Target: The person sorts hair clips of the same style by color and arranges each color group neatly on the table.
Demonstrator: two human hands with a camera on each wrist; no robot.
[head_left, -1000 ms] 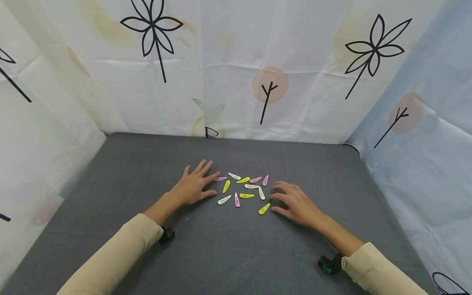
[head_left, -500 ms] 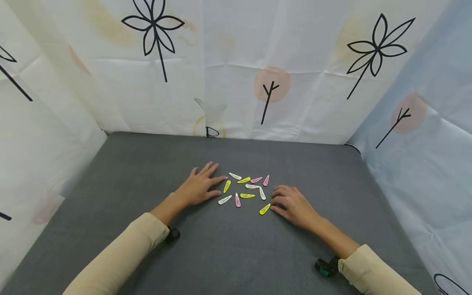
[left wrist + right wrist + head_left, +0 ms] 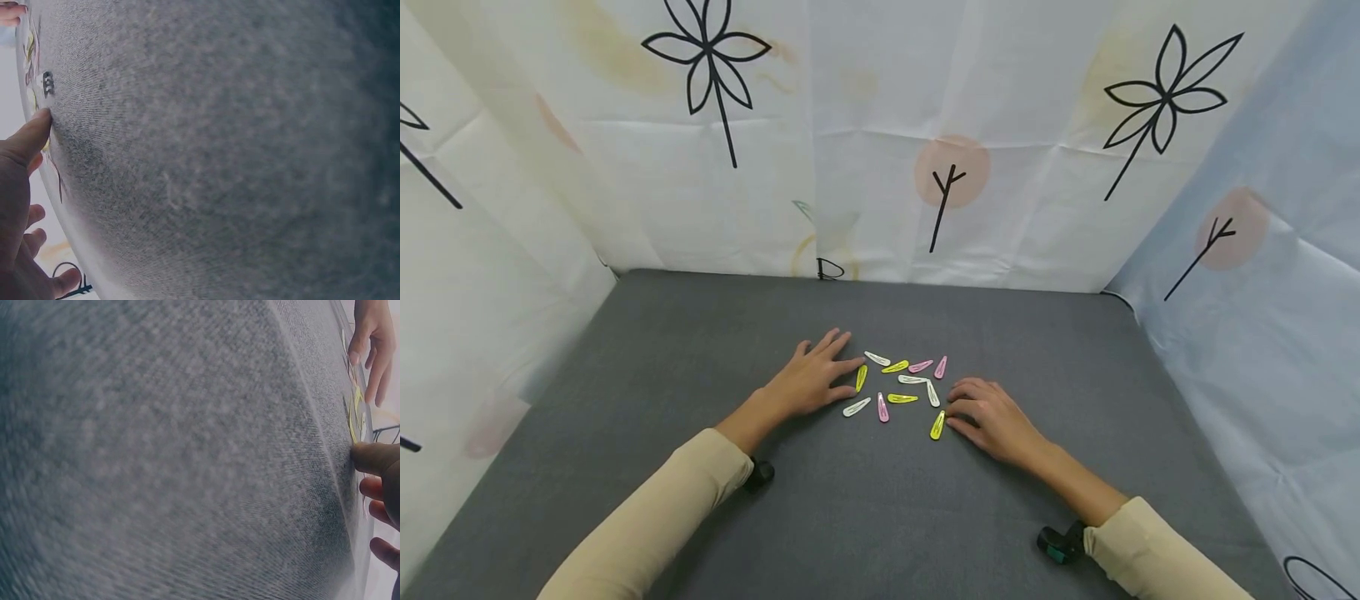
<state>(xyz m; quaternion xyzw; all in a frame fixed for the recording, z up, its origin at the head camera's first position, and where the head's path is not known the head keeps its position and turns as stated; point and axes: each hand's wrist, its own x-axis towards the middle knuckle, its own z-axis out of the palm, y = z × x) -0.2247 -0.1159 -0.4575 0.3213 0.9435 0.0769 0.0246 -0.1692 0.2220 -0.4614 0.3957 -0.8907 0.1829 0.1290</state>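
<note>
I've got a bunch of hair clips (image 3: 902, 399) on my feed, scattered flat just below and right of the middle of the head view, on a gray table (image 3: 820, 517). I count eleven showing: four white, four yellow, three pink, lying at all sorts of angles. Two of the white ones meet in a bent corner near the right end of the bunch.

The left hand (image 3: 816, 375) comes in from the lower left, fingers spread, thumb apart from the rest. Its thumb tip is right by the lower end of a yellow clip (image 3: 861, 378), and the index tip sits close to the white clip (image 3: 877, 358) at the top of the bunch. I can't tell if either one actually touches.

The right hand (image 3: 992, 419) reaches in from the lower right, fingers loosely bent with gaps between them. The thumb and index tips are up against the lowest yellow clip (image 3: 937, 425), and in the right wrist view the thumb is at the end of it.

Both arms have beige sleeves (image 3: 655, 517), plus a black wrist device (image 3: 1060, 543) on each wrist. Pale curtains (image 3: 1045, 200) with plant drawings fill the top and sides of the frame. My left wrist view is mostly blurry gray cloth, tbh.
</note>
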